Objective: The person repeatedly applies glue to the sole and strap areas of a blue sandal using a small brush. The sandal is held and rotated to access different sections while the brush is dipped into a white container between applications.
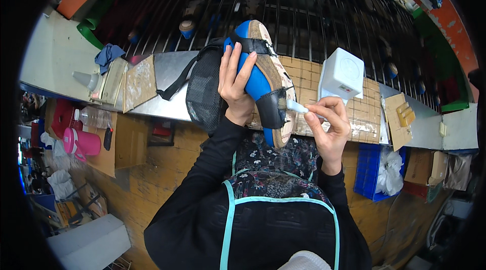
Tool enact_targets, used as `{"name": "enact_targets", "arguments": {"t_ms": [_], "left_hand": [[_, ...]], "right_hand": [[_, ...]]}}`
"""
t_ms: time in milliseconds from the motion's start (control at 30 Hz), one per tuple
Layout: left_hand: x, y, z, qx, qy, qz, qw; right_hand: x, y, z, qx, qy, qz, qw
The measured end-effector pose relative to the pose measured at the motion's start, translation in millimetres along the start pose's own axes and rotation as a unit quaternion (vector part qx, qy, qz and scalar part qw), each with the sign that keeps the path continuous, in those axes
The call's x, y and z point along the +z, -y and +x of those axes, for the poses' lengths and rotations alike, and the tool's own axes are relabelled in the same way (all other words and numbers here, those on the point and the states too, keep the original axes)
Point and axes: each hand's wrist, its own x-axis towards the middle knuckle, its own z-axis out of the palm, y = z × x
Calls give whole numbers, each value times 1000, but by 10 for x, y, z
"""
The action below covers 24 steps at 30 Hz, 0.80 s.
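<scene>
Over the counter (171, 106), our left hand (237, 79) grips the blue shoe form (258, 84), underside turned rightward, presumably so our right hand (330, 127), pinching a white stick (297, 107), can reach the strap (271, 110).

The thumb of the left grip (236, 81) is out of sight behind the blue shoe (258, 83). Left of that grip, a mesh bag (204, 85) is partly covered. Beyond both grips, shapes under the rods (293, 16) blur; below, the lower edge cuts a white ribbed thing (305, 261).
</scene>
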Motion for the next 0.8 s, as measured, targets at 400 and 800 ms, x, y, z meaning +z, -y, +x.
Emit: {"name": "enact_targets", "arguments": {"t_ms": [400,800], "left_hand": [[18,-66,73,-38,46,-20,998],[18,-107,90,-77,80,-8,994]], "right_hand": [[-93,43,-140,14,16,39,999],[-78,115,-163,48,-23,46,998]]}}
